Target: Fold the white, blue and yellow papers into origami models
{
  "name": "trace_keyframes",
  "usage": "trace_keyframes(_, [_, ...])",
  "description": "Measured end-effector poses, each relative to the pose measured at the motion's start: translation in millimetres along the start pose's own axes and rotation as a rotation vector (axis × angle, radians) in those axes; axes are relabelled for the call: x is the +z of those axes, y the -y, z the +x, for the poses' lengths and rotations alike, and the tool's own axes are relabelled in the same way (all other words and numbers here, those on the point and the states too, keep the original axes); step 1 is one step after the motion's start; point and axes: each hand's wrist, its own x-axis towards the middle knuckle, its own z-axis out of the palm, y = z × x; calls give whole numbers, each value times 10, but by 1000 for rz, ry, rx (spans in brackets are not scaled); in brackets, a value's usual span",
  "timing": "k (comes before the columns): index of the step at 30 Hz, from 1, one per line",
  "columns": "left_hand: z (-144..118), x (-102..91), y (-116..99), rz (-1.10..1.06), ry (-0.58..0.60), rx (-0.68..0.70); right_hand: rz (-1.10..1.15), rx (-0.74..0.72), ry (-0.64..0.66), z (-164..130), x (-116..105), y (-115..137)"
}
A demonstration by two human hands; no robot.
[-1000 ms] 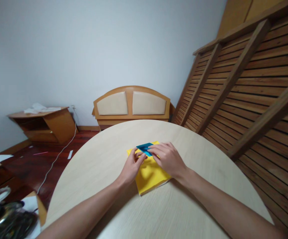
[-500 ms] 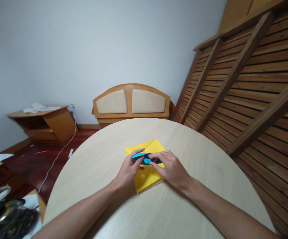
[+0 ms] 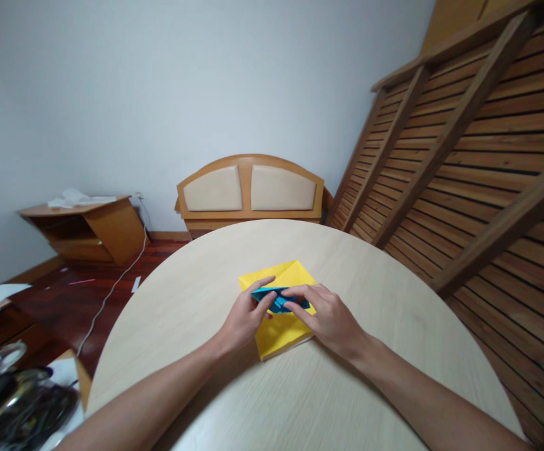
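A small blue folded paper piece (image 3: 279, 303), pointed at its ends, is held between both hands. My left hand (image 3: 248, 316) grips its left end, thumb on the near side and index finger extended along the far side. At the right end, my right hand (image 3: 326, 313) pinches it between thumb and fingers. Beneath the hands, a yellow square of paper (image 3: 279, 338) with visible crease lines lies on the round pale wood table (image 3: 197, 294). The hands cover part of the yellow paper and both ends of the blue piece.
Beyond the table stands a headboard (image 3: 248, 213) with two cream panels. Slatted wooden bed boards (image 3: 479, 188) lean at the right. A cabinet (image 3: 107, 235) bearing papers is at the back left, with a white cable (image 3: 107, 304) on the floor. Cluttered items (image 3: 22, 401) sit at lower left.
The blue paper's inner folds look slightly different, with narrow flaps standing up in its middle. Both hands keep their grip. The whole view has shifted slightly.
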Motion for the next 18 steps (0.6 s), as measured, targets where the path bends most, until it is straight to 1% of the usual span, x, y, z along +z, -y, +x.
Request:
trace_keyframes(7, [-13,1,-19,22,-1,6,3,28,20,0,4,1])
trace_keyframes(12, [-25,18,-43,47,-22,1,7,47,41,-15,2,-4])
trace_keyframes(18, [-23,21,-63,70,-31,5,-17,24,81,-25,-5,2])
